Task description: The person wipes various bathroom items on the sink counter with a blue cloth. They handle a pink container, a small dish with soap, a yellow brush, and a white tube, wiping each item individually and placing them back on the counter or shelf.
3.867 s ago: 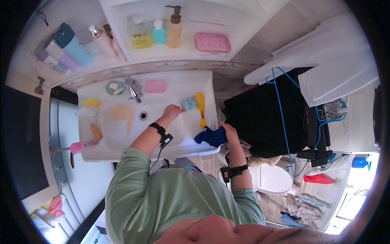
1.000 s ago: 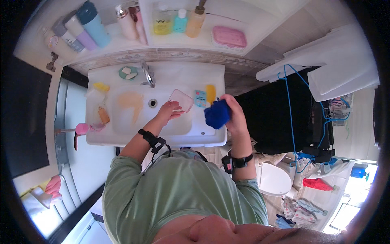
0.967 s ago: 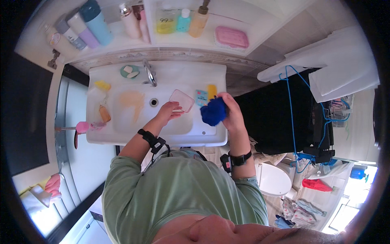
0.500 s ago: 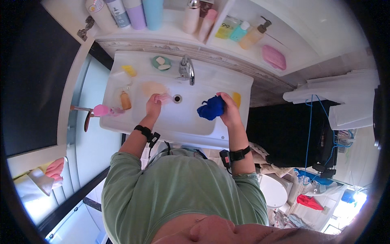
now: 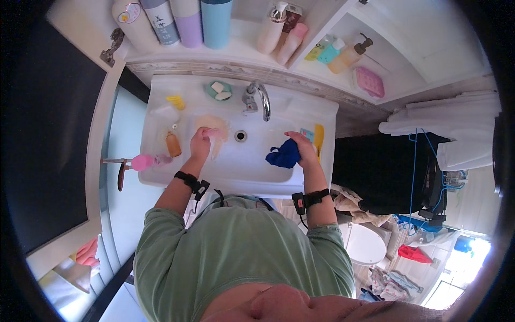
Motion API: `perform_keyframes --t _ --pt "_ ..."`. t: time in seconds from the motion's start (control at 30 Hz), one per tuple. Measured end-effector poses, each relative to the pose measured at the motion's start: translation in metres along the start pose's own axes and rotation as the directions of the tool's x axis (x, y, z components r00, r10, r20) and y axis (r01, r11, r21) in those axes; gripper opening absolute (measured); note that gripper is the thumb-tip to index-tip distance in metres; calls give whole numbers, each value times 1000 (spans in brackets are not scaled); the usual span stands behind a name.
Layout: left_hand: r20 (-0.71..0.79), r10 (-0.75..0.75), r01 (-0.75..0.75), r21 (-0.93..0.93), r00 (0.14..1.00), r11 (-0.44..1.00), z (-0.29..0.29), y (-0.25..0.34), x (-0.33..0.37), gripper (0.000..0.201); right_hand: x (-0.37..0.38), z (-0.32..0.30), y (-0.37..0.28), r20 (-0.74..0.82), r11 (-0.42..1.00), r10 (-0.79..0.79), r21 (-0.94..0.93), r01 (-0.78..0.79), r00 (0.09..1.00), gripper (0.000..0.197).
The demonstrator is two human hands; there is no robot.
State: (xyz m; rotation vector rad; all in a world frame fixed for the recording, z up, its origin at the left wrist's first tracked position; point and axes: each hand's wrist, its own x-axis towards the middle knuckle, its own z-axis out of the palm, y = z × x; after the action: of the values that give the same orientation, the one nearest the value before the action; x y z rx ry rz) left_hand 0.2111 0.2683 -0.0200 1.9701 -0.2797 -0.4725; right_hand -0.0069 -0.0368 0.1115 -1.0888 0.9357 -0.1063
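My left hand point(image 5: 200, 144) is over the left side of the white sink point(image 5: 252, 172), fingers closed on a thin, pale pink piece of fabric point(image 5: 215, 137) that hangs toward the basin. A beige patch point(image 5: 208, 122) lies in the basin beside it; whether it is cloth or a stain I cannot tell. At the basin's right side, my right hand point(image 5: 306, 149) grips a crumpled dark blue cloth point(image 5: 284, 154). Between the hands lies the round drain point(image 5: 241, 136). Behind it, the chrome faucet point(image 5: 257, 99) curves over the basin.
A green soap dish point(image 5: 219, 90) sits at the sink's back edge. An amber bottle point(image 5: 173, 144) and a pink-capped bottle point(image 5: 144, 162) lie on the left rim. A yellow object point(image 5: 319, 138) rests on the right rim. Bottles point(image 5: 217, 24) line the shelf above.
The blue cloth is slightly lower in my right hand. The pink fabric, bunched before, now hangs longer from my left. A small teal item beside the yellow object has come into sight.
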Motion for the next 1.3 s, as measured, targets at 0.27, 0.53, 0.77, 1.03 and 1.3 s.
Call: perform_keyframes --t 0.27,0.53,0.77,1.03,1.3 --pt "673 -375 742 -403 637 536 34 31 -2 32 50 3 -5 77 994 67 -92 -60 995 29" --pt "698 -404 677 -157 591 719 104 58 -17 39 50 10 21 248 874 223 377 -306 943 27" --pt "820 -191 678 -289 539 676 165 67 -31 49 29 26 30 363 516 -495 -609 603 790 48" --pt "738 -182 666 -438 650 604 176 73 -41 41 12 -3 32 486 344 -376 -717 606 789 62" --pt "619 -105 380 -332 779 864 169 89 -18 32 10 -1 59 564 -2 -490 -763 647 664 72"
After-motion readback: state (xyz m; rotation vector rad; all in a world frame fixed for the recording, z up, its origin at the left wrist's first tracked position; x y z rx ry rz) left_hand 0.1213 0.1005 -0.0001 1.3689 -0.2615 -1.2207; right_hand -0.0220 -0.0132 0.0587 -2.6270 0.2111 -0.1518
